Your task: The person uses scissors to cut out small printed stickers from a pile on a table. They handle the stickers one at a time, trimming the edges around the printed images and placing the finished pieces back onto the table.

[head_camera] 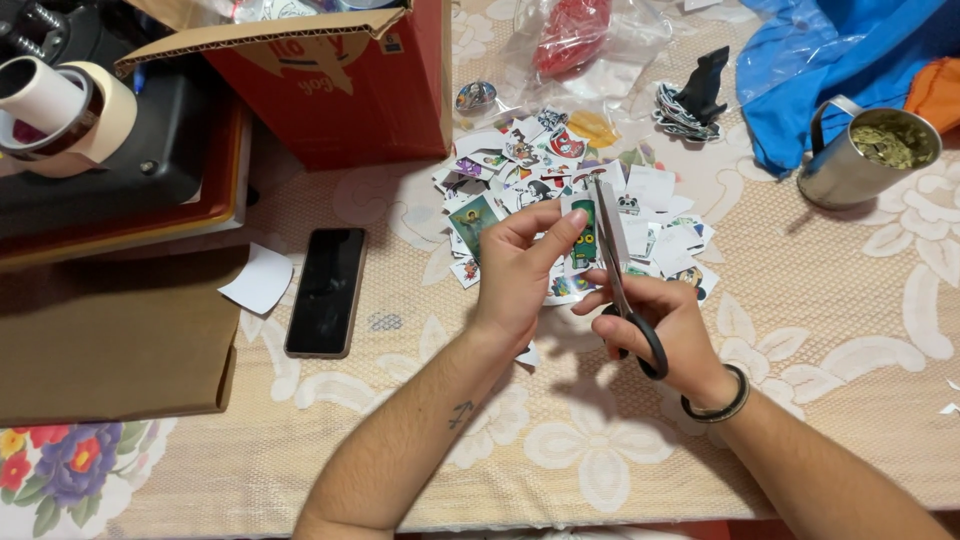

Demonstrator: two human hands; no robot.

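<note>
tape rolls (60, 110): far left, stacked on a black machine (130, 150), untouched.
cardboard box (340, 75): red, flaps open, back left, just beside the sticker heap.
brown board (110, 340): lies flat at the left edge; a white paper scrap (258, 280) sits at its corner.
phone (327, 291): black, screen dark, flat on the lace tablecloth (850, 330), left of the hands, apart from them.
left hand (515, 275): fingers and thumb pinched together on the sticker sheet, holding it up over the table.
sticker sheet (583, 235): small white-bordered piece with a green figure, held between both hands, above the near edge of the heap.
scissors (622, 280): black handles, blades nearly closed along the right side of the sticker sheet, tips pointing away from the person.
right hand (670, 325): fingers curled through and clamped on the scissors handles; a dark bracelet (722, 405) on the wrist.
cut sticker heap (560, 185): many trimmed pieces already piled behind the hands; looks like most of the trimming is done, judging by heap size.
left to do: white margin shows on the held piece; how many uncut ones remain cannot be told.
plastic bags (590, 40): clear, one with red contents, at the back.
black cutouts (695, 100): small stack, back right of the heap.
metal mug (862, 155): far right, filled with green herb, beside blue cloth (830, 60).
</note>
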